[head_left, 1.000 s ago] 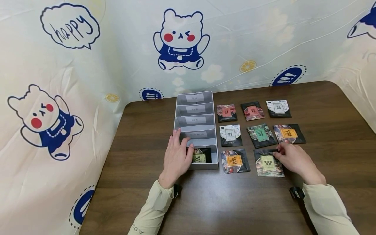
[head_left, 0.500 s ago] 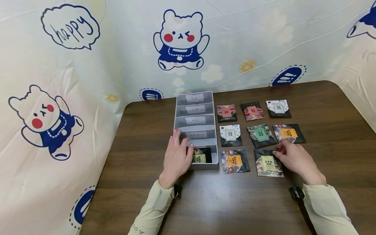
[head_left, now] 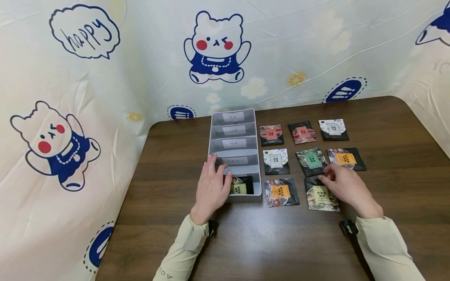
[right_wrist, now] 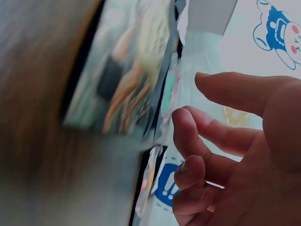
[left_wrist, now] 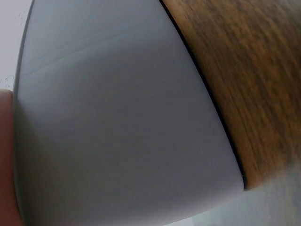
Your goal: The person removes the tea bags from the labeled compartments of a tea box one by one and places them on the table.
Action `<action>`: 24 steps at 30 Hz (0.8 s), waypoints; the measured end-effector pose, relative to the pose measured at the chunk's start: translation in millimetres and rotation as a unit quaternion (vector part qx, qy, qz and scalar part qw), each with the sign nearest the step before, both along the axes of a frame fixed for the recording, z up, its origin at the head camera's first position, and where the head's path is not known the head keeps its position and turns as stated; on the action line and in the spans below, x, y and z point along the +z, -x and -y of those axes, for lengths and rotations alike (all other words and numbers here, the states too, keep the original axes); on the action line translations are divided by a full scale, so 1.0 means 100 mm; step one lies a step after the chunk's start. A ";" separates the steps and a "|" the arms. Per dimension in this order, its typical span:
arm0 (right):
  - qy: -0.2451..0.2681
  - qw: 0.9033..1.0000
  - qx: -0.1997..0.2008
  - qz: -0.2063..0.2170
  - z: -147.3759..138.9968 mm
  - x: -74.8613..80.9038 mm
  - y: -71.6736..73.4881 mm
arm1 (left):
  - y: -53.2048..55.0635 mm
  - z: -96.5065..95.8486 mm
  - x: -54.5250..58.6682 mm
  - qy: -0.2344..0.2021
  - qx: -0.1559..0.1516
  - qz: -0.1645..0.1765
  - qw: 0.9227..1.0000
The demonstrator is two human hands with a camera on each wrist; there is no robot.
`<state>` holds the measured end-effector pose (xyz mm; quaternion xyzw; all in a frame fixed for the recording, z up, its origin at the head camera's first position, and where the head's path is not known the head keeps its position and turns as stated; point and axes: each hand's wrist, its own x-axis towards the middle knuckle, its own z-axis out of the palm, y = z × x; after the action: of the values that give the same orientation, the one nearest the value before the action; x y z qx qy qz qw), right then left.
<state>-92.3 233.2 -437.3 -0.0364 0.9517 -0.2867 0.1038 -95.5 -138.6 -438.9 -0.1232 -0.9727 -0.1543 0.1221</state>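
Note:
My left hand (head_left: 212,187) rests over the left wall of a grey divided box (head_left: 246,199), its fingers fairly straight and its thumb above the nearest compartment. A tea sachet with a light-green label (head_left: 240,189) lies inside that compartment. In the left wrist view the box's plain side wall (left_wrist: 117,117) fills most of the picture. My right hand (head_left: 349,189) hovers at the upper right of another light-green-labelled tea sachet (head_left: 320,195) on the table. The right wrist view shows its thumb and forefinger apart, with nothing between them, beside that sachet (right_wrist: 127,70).
Tea sachets with red (head_left: 271,135), white (head_left: 276,161), teal (head_left: 313,159) and orange labels (head_left: 282,192) lie in rows right of the box. Its other compartments carry paper labels (head_left: 233,130). A printed curtain (head_left: 147,58) hangs behind the wooden table (head_left: 158,187).
My right hand has moved slightly left, over the upper edge of the light-green-labelled sachet and close to the teal one. My left hand and the box have stayed put.

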 end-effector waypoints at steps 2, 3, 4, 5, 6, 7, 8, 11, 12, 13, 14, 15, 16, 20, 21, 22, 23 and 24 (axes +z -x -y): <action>0.009 1.000 0.007 -0.009 0.04 0.02 0.01 | 0.00 0.00 0.00 0.000 0.000 0.001 1.000; 0.012 1.000 0.011 -0.015 0.07 0.03 0.01 | 0.00 0.00 0.00 -0.001 0.000 0.003 1.000; 0.017 1.000 0.014 -0.020 0.10 0.04 0.02 | 0.00 0.00 0.00 -0.001 0.000 0.004 1.000; 0.024 0.999 0.018 -0.026 0.14 0.05 0.02 | 0.00 0.00 0.00 -0.001 0.000 0.005 1.000; 0.030 0.999 0.021 -0.033 0.18 0.06 0.03 | 0.00 0.00 0.00 -0.001 -0.001 0.005 1.000; 0.036 0.998 0.024 -0.039 0.22 0.07 0.03 | 0.00 0.00 0.00 -0.001 0.000 0.008 1.000; 0.043 0.998 0.028 -0.046 0.27 0.09 0.04 | 0.00 0.01 0.00 0.000 0.000 0.009 1.000; 0.061 0.995 0.038 -0.070 0.42 0.15 0.04 | 0.00 0.01 0.00 0.000 0.001 0.011 1.000; 0.064 0.994 0.041 -0.078 0.48 0.17 0.05 | 0.00 0.01 0.00 0.000 0.001 0.012 1.000; 0.067 0.993 0.045 -0.086 0.53 0.19 0.05 | 0.00 0.00 0.00 0.000 0.002 0.014 1.000; 0.071 0.992 0.049 -0.095 0.59 0.20 0.05 | 0.00 0.00 0.00 0.000 0.001 0.012 1.000; 0.075 0.990 0.054 -0.104 0.65 0.22 0.05 | 0.00 0.00 0.00 -0.001 0.001 0.011 1.000; 0.080 0.989 0.059 -0.111 0.70 0.23 0.05 | 0.00 0.00 0.00 -0.002 0.001 0.009 1.000; 0.100 0.983 0.079 -0.131 0.93 0.29 0.04 | 0.00 0.00 0.00 -0.002 -0.001 -0.003 1.000; 0.104 0.982 0.083 -0.135 0.99 0.31 0.03 | 0.00 0.00 0.00 -0.003 -0.001 -0.005 1.000; 0.109 0.980 0.088 -0.138 1.04 0.33 0.02 | 0.00 0.00 0.00 -0.003 -0.002 -0.006 1.000; 0.113 0.979 0.093 -0.141 1.10 0.35 0.01 | 0.00 0.00 0.00 -0.002 -0.002 -0.007 1.000; 0.118 0.977 0.099 -0.146 1.15 0.36 -0.01 | 0.00 0.00 0.01 -0.002 -0.002 -0.005 1.000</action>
<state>-91.7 118.0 -401.0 -0.1840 0.9076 -0.3772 -0.0134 -95.3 -138.2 -438.3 -0.1254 -0.9715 -0.1558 0.1269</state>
